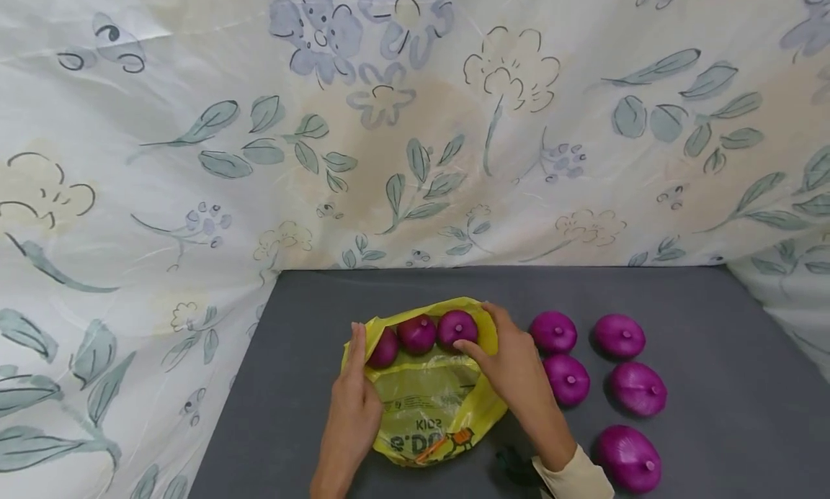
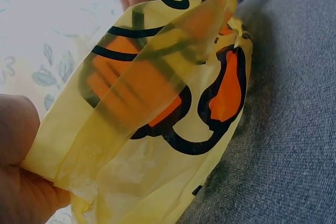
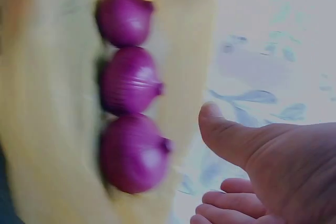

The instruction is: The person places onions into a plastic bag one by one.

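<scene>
a thin yellow plastic bag with printed lettering lies mouth open on a dark grey tabletop. the left hand pinches the bag's left rim between thumb and fingers. the right hand, at the bag's right rim, has its thumb spread wide from its fingers, gripping nothing. inside the bag sit three round purple onions; five matching purple onions lie right of the bag.

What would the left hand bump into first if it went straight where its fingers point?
Probably the flowery cloth beyond the dark table, though depth is unclear; the left hand holds the yellow bag.
</scene>
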`<action>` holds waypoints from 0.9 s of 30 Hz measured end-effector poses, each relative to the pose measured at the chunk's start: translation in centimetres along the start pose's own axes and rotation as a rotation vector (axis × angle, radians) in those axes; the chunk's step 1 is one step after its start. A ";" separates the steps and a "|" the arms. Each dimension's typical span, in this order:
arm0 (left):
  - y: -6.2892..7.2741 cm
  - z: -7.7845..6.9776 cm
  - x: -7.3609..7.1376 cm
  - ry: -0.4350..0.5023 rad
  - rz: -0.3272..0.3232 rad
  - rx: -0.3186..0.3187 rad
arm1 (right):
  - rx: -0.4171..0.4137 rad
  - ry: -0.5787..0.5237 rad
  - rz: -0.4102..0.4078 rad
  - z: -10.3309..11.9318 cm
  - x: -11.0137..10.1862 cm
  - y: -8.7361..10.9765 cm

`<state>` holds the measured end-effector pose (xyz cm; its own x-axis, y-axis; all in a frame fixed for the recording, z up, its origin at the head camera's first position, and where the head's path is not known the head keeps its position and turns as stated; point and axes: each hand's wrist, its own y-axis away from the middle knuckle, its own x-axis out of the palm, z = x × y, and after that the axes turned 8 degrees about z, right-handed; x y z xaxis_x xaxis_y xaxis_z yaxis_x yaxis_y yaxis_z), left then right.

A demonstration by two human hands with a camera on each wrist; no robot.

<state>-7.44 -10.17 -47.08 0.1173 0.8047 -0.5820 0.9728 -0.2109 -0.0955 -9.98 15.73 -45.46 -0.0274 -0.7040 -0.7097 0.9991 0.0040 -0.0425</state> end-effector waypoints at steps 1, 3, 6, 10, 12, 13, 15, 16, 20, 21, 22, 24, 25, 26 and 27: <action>0.0 0.1 0.0 -0.004 -0.006 0.003 | -0.003 -0.013 -0.001 0.1 -0.7 0.2; -0.1 0.2 -0.1 -0.012 -0.021 0.014 | -0.010 -0.036 -0.012 0.2 -2.1 0.6; -0.1 0.3 -0.3 -0.012 -0.025 0.021 | -0.012 -0.063 -0.043 0.3 -4.0 1.3; -0.2 0.4 -0.4 0.000 -0.012 0.009 | -0.011 -0.081 -0.090 0.5 -6.1 2.5; -0.3 0.5 -0.4 0.004 -0.009 -0.003 | -0.002 -0.083 -0.115 0.6 -6.9 3.2; -0.3 0.5 -0.5 0.003 -0.010 -0.007 | 0.006 -0.080 -0.132 0.7 -7.3 3.5; -0.3 0.6 -0.6 0.005 -0.016 -0.017 | 0.027 -0.086 -0.165 0.6 -8.2 4.1; -0.3 0.6 -0.7 0.007 -0.018 -0.022 | 0.039 -0.084 -0.186 0.4 -8.7 4.3; -0.3 0.6 -0.7 0.009 -0.009 -0.036 | 0.110 -0.111 -0.275 -0.6 -10.8 5.3; -0.3 0.6 -0.6 0.007 -0.005 -0.035 | 0.136 -0.115 -0.302 -1.0 -11.3 5.5; -0.3 0.5 -0.6 0.004 -0.002 -0.034 | 0.160 -0.122 -0.333 -1.4 -11.8 5.7; -0.3 0.5 -0.4 -0.005 0.000 -0.030 | 0.214 -0.147 -0.391 -2.3 -12.7 6.2; -0.4 0.5 -0.4 -0.006 -0.001 -0.029 | 0.239 -0.161 -0.418 -2.7 -13.2 6.4; -0.4 0.5 -0.3 -0.009 -0.002 -0.028 | 0.256 -0.181 -0.448 -3.1 -13.6 6.6; -0.4 0.5 -0.3 -0.011 -0.004 -0.026 | 0.270 -0.205 -0.473 -3.5 -13.9 6.8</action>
<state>-7.97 -10.60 -47.32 0.1116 0.7990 -0.5909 0.9782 -0.1932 -0.0765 -2.92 28.06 -38.37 -0.4930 -0.7083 -0.5053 0.8532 -0.5072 -0.1215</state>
